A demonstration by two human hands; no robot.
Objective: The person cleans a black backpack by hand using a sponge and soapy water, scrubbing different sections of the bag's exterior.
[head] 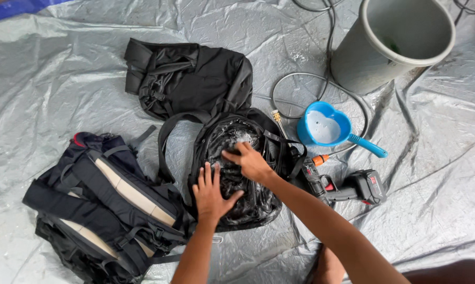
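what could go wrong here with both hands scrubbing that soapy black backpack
1. The soapy backpack looks slick; the left hand or right hand may slip.
2. The cordless sprayer lies close beside the wet bag, so suds or water could reach its battery end.
3. The blue dipper sits near the right forearm and might get knocked over.

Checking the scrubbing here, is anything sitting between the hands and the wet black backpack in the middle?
Nothing visible. The left hand lies flat on the soapy black backpack, and the right hand presses on it too, both in direct contact.
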